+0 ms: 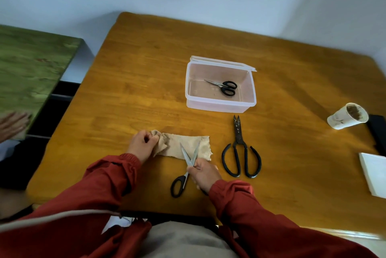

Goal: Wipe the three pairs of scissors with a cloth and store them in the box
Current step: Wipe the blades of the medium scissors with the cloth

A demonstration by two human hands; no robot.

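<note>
A beige cloth (177, 145) lies near the table's front edge. My left hand (143, 143) pinches its bunched left end. My right hand (205, 174) grips black-handled scissors (181, 180) near their pivot, with the blades spread open over the cloth. Small black-handled scissors (224, 86) lie inside the clear plastic box (194, 99), whose lid stands open at the back. Large black iron scissors (240, 153) lie flat on the table, right of the cloth and in front of the box.
The wooden table (146, 69) holds a tipped paper cup (346, 116) at the right, beside a dark object (378, 132) and a white block (373, 172). A green surface (31, 69) stands to the left, with another person's hand (13, 124) at its edge.
</note>
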